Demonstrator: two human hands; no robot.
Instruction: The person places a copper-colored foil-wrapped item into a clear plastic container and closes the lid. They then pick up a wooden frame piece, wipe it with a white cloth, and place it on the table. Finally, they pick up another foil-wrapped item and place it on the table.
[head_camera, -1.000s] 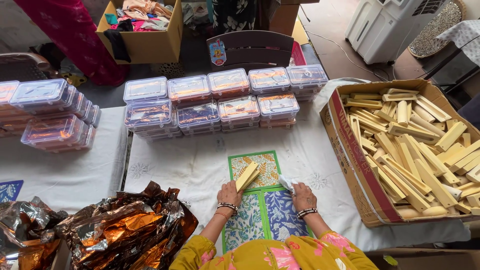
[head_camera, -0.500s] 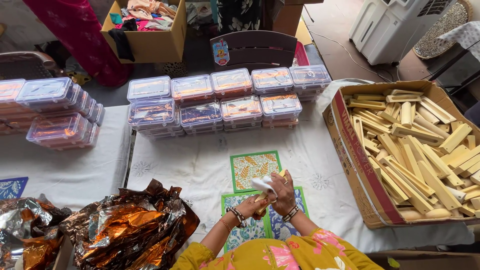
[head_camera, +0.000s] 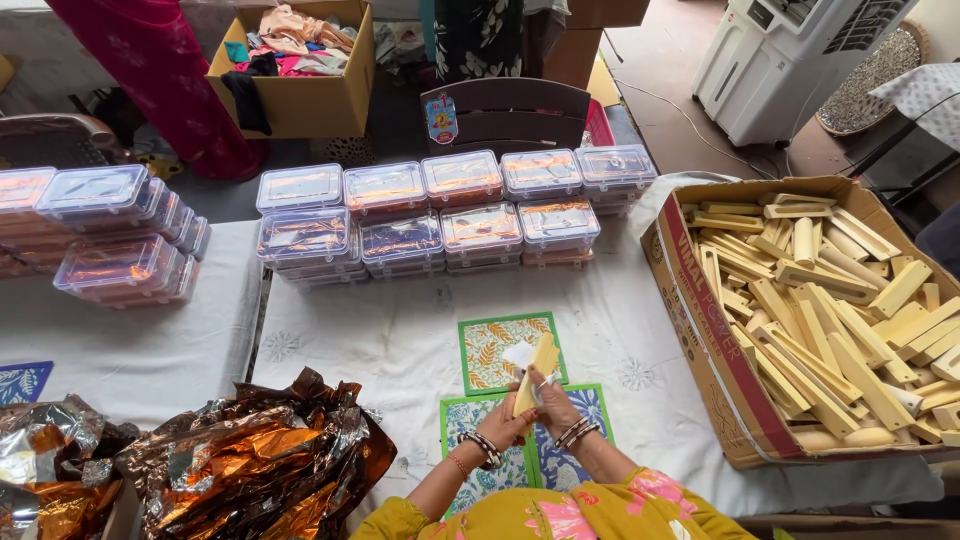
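Since a second ago both hands have lifted off the tabletop (head_camera: 400, 330): left hand (head_camera: 507, 422) clenches the pale yellow wooden stick (head_camera: 536, 372) low, right hand (head_camera: 552, 400) seemingly rubs it with white cloth (head_camera: 519, 354). Light, stiff, smooth; hold near its lower end.

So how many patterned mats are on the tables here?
4: orange-leaf mat mid-table; nearer, side by side, left front mat and right front mat, partly under left hand and right hand holding a wooden stick; far-left blue mat, cut off. More may be hidden.
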